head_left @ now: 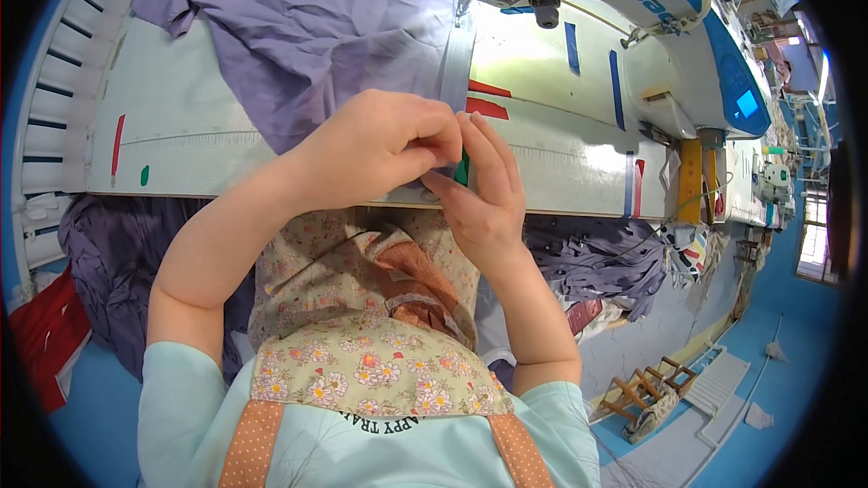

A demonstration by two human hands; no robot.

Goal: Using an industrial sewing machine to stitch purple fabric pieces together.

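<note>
A crumpled sheet of purple fabric [334, 27] lies across the sewing table, its right edge running up under the presser foot of the sewing machine [542, 0]. At the near edge of the table, my left hand [384, 140] is closed in a pinch on the fabric's near end. My right hand [488, 194] meets it from the right, thumb and fingers curved round the same bit of fabric with the fingertips touching the left hand. What lies between the fingertips is mostly hidden.
Red tape [488, 108] and blue tape [571, 47] mark the white tabletop [181, 163]. More purple fabric hangs below the table at left [117, 262] and right [597, 258]. A white slatted rack [54, 104] stands at the left, and a wooden stool [646, 393] at the lower right.
</note>
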